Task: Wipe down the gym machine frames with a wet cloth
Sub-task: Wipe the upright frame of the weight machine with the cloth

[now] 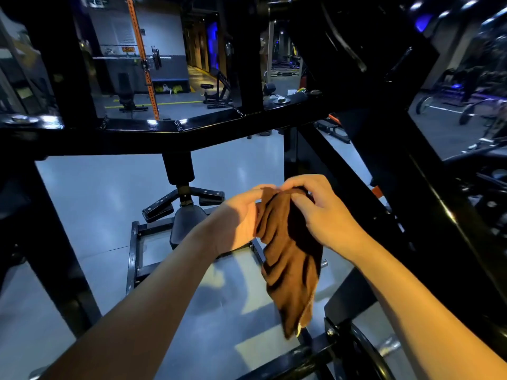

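Both bare forearms reached forward from the bottom of the view, meeting over a gap in the machine. Left hand (241,212) pinched the upper edge of a rust-brown, crumpled terry cloth (290,259) with curled fingertips; right hand (321,212) gripped the same bunched top edge from the other side, fingers curled over it. Cloth hung free below both hands, draped in folds, touching no part of the frame; whether it was wet could not be told. Glossy black steel crossbar (170,133) ran above and beyond the hands, well apart from them; a thick black diagonal beam (411,165) rose to the right of the right hand. Below and beyond the left hand stood a black padded seat on a post (186,218) inside a black rectangular floor frame (134,256). Judgement: no wiping contact at this moment; the hands appeared to be regathering or refolding the cloth between passes. Bright reflections on the crossbar might have been moisture or only lamp glare, so what was already wiped could not be judged; the diagonal beam and lower frame likely remained to do. Writing: white letters reading "REP" (97,2) on the far wall, high and left of the hands. An orange perforated rack upright (144,61) stood beyond; a small orange label near it was too blurred to read.
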Tool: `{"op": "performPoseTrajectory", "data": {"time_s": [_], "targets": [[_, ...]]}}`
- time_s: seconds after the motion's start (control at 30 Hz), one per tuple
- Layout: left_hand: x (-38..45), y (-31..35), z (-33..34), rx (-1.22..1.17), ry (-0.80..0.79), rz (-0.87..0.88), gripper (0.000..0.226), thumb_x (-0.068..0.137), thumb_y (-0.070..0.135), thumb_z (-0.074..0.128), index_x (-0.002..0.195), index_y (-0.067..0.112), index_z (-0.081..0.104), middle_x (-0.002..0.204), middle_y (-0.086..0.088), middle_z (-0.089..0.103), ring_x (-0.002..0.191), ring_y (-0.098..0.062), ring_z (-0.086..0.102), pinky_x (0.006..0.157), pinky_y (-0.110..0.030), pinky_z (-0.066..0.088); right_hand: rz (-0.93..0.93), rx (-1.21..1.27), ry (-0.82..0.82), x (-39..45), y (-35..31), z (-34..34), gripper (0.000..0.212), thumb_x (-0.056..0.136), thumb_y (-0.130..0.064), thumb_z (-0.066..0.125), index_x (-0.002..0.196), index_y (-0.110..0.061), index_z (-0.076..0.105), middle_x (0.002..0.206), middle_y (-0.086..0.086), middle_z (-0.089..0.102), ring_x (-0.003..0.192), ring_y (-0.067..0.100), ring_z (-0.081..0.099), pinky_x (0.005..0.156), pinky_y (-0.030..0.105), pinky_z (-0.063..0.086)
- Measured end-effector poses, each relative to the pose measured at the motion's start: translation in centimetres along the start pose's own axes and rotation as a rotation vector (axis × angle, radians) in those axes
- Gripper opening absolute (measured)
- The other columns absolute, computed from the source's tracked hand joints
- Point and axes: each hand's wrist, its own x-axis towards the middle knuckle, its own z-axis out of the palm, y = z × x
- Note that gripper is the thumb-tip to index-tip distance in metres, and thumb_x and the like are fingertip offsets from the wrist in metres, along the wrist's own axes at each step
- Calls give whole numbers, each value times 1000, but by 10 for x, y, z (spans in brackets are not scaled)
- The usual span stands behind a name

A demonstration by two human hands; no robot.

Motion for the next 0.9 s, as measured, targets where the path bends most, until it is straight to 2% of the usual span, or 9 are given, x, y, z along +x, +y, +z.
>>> {"op": "performPoseTrajectory", "data": {"time_s": [0.1, 0.2, 0.3, 0.4, 0.57, 0.63, 0.73, 0.83, 0.9], "targets": [[0, 4, 12, 7, 13, -33, 18, 96, 30, 62, 99, 21, 78, 103, -12, 73, 105, -33, 66, 114, -61, 40, 68, -18, 44, -1, 10, 1, 34, 106, -31, 55, 140, -35, 54, 129, -9, 53, 97, -3, 55, 77, 8, 40], [-3, 5, 17, 119, -4, -59, 30, 92, 42, 70, 113, 20, 70, 104, -7, 77, 106, -27, 70, 111, -56, 46, 129, 47, 76, -2, 13, -2, 40, 101, -35, 66, 139, -29, 59, 123, -10, 62, 98, -5, 59, 78, 9, 45], [-4, 2, 17, 361, -17, -30, 41, 92, 12, 74, 130, 23, 63, 118, -9, 74, 112, -29, 71, 106, -54, 52, 163, 134, 92, -5, 19, -7, 34, 91, -23, 78, 123, -28, 67, 115, -1, 64, 97, 10, 69, 87, 25, 59], [-2, 2, 17, 453, 71, 0, 43, 97, -6, 60, 119, 30, 65, 114, -12, 73, 108, -36, 71, 98, -56, 56, 221, 170, -80, -13, 29, -15, 54, 87, -1, 76, 127, -35, 62, 122, -1, 60, 100, 27, 70, 93, 44, 60], [1, -2, 17, 390, 105, -22, 48, 100, -9, 52, 111, 35, 66, 120, -16, 71, 107, -37, 71, 89, -47, 60, 80, 51, -2, -25, 45, -10, 43, 94, -2, 72, 127, -28, 64, 103, -7, 69, 96, 7, 67, 94, 28, 55], [1, -4, 17, 370, 117, -19, 44, 102, -5, 50, 112, 34, 67, 120, -16, 71, 105, -34, 71, 83, -43, 60, 25, -26, -46, -29, 49, -8, 53, 94, -9, 75, 139, -31, 56, 112, -12, 62, 104, -2, 61, 94, 16, 50], [2, -3, 15, 343, 189, -11, 33, 106, 9, 51, 110, 37, 67, 114, -12, 73, 105, -34, 71, 92, -51, 59, -53, -189, -158, -34, 56, -2, 73, 93, -18, 77, 150, -40, 38, 128, -17, 48, 115, -7, 50, 96, 5, 41], [6, -2, 11, 451, 252, 9, 18, 106, 24, 57, 115, 40, 59, 114, -14, 71, 107, -37, 69, 95, -57, 57, -74, -62, 39, -37, 56, 6, 29, 101, -23, 66, 126, -37, 64, 114, -7, 66, 103, 5, 63, 91, 22, 52], [7, -4, 8, 571, 240, 6, 25, 103, 29, 62, 127, 30, 53, 117, -14, 69, 108, -35, 68, 99, -54, 56, -26, 73, 148, -35, 48, 8, 17, 105, -24, 59, 110, -33, 73, 100, -6, 73, 95, 11, 68, 82, 23, 55]]}}
